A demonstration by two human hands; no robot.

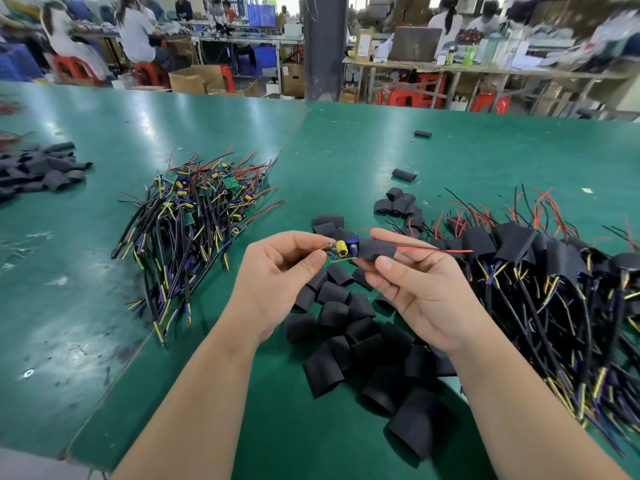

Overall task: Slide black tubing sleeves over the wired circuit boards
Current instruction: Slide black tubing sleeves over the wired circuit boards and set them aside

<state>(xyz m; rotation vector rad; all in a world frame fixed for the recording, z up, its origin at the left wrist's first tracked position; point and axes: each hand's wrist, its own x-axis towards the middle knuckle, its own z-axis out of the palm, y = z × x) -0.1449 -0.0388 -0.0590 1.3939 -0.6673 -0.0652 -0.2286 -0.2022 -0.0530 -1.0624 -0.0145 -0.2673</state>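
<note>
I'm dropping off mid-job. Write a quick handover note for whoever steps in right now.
Left hand: pinches the wired circuit board at its wire end.
Right hand: grips a black sleeve that sits part way over the board. A red wire pokes out of the sleeve's far end.
Done: a pile of sleeved boards on the right of the green table.
Left: push this sleeve fully on, since the board's yellow and blue parts are bare. Then work through the unsleeved pile on the left, using the loose sleeves under the hands.
</note>
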